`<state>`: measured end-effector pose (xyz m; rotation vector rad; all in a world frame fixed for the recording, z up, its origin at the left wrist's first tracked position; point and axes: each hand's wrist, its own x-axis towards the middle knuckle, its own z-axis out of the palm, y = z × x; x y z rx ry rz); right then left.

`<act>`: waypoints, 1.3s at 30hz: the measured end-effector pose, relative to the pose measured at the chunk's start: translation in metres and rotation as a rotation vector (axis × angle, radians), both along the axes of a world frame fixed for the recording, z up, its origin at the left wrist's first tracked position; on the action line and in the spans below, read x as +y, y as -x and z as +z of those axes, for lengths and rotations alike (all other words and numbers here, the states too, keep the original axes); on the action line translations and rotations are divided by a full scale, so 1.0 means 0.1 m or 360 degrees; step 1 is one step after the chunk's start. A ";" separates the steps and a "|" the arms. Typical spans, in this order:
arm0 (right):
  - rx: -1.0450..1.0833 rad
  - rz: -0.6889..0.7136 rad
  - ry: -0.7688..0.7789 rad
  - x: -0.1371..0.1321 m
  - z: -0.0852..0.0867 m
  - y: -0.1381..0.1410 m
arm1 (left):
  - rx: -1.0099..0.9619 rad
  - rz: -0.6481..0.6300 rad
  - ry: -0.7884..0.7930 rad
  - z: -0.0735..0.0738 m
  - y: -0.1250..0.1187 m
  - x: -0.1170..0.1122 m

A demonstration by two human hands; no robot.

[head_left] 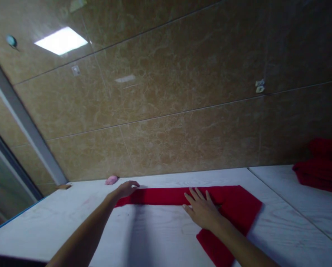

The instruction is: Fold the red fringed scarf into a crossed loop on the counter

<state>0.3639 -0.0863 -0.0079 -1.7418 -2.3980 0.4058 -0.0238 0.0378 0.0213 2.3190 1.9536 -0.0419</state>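
A red cloth (233, 204) lies spread on a white table (155, 226), folded into a long strip with one end turned toward me. My right hand (201, 207) rests flat on the middle of the strip, fingers stretched out. My left hand (127, 188) reaches to the strip's far left end, where its curled fingers touch the cloth's edge. I cannot tell whether it pinches the fabric.
A pile of red cloths (322, 167) sits on the table at the far right. A small pink object (111, 180) lies by the wall at the back left. Brown tiled wall (182, 92) rises behind the table. The table's left edge (15, 217) drops off.
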 end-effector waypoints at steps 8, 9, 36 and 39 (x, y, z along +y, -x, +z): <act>0.0000 0.0062 0.0047 0.04 -0.12 -0.11 | 0.0123 -0.0014 0.0296 0.16 0.01 0.14; -0.0001 0.0063 0.0051 0.04 -0.13 -0.11 | 0.0137 -0.0004 0.0318 0.17 0.01 0.15; 0.1646 -0.0181 0.0504 0.13 0.13 -0.17 | 0.0089 -0.0666 0.0101 1.89 -2.00 -0.27; 0.2154 -0.0081 0.1070 0.03 0.25 -0.34 | 0.0062 -0.0832 0.0159 1.82 -2.61 -0.31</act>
